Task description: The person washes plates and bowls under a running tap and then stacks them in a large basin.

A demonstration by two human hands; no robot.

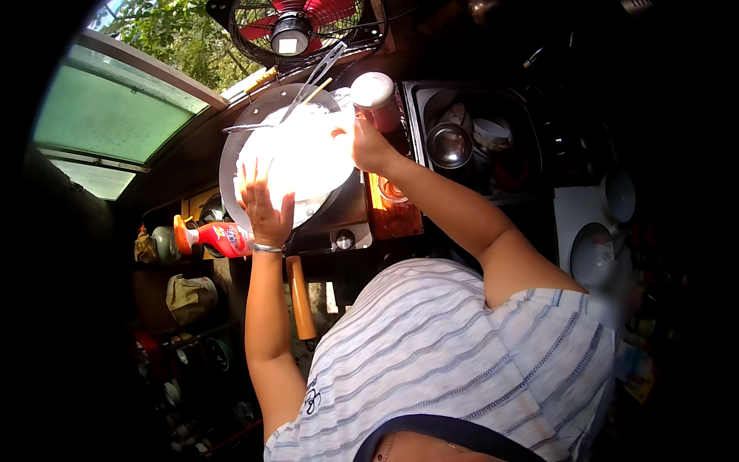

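Note:
A wide grey pan (231,181) stands on the stove (356,223), its wooden handle (300,296) pointing back at me. Glare washes out a large white surface (308,158) inside the rim, so its kind is lost. My left hand (265,206) lies over its near left part with the fingers spread. At the right edge, my right hand (363,145) has its fingers closed; what they grip is lost in the brightness. A long metal utensil with a slotted handle (314,81) rests across the pan's far rim, beside a thin yellow stick (317,91).
Left of the pan lies a red spray bottle (223,239). A red jar with a white lid (373,92) stands at the right, near the sink (531,138) holding a metal bowl (449,146). Beyond are a fan (291,35) and an open window (115,104).

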